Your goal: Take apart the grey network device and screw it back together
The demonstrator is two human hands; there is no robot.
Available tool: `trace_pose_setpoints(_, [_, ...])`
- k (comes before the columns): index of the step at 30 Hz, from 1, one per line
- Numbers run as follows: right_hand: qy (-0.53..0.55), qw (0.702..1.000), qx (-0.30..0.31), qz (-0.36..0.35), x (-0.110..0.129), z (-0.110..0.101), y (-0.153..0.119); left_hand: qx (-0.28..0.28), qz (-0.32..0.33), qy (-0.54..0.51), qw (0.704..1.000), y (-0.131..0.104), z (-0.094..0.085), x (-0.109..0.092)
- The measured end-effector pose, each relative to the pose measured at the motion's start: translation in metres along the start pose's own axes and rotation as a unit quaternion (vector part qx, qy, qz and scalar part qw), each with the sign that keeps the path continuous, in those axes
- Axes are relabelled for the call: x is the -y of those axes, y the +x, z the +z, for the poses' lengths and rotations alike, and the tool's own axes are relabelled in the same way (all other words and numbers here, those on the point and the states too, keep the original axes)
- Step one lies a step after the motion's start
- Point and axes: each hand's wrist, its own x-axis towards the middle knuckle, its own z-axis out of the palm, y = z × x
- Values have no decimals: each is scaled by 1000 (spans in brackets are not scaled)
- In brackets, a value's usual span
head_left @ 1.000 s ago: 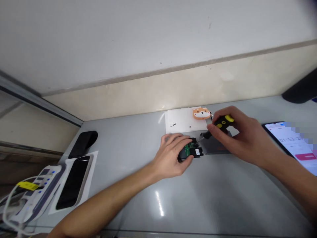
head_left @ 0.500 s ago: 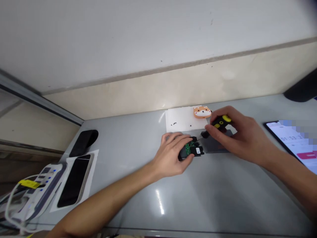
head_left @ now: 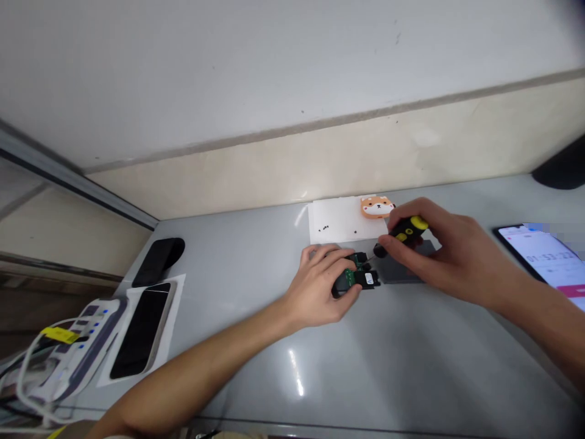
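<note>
My left hand [head_left: 320, 286] is wrapped over a small black device with an exposed green circuit board [head_left: 350, 277], holding it on the grey table. A white sticker marks the device's near right part. In my right hand [head_left: 452, 256] is a black and yellow screwdriver [head_left: 402, 236], gripped between thumb and fingers. Its thin shaft slants down left, and the tip is at the circuit board; whether it touches a screw is too small to tell. A dark flat panel [head_left: 402, 268] lies under my right hand, partly hidden.
Behind the device, white paper [head_left: 336, 213] carries several tiny dark screws and an orange dog-face case [head_left: 377, 207]. A phone with a running timer [head_left: 548, 256] lies at right. At left are a dark phone [head_left: 141, 329], a black curved object [head_left: 158, 262] and a power strip [head_left: 82, 347].
The whole view has shifted slightly. My left hand's index finger has moved a little over the board. The screwdriver stays at the board in my right hand.
</note>
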Motion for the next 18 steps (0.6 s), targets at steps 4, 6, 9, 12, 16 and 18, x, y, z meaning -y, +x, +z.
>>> trace_pose_setpoints(4, [-3,1000,1,11,0,0,1,0,-1,13,1000,0,1,1])
trace_pose_setpoints(6, [0,1000,1,13,0,0,1,-4,4,12,1000,-1,1,1])
trace_pose_setpoints(9, [-3,1000,6,5,0,0,1,-6,7,16,1000,-1,2,1])
trace_pose_setpoints(12, [-10,1000,6,-3,-1,1,2,1,-2,21,1000,-1,2,1])
trace_pose_setpoints(16, [-22,1000,5,-19,1,0,1,0,-3,19,1000,-1,2,2])
trace_pose_setpoints(18, [-23,999,7,-23,2,-1,0,-2,2,18,1000,-1,2,2])
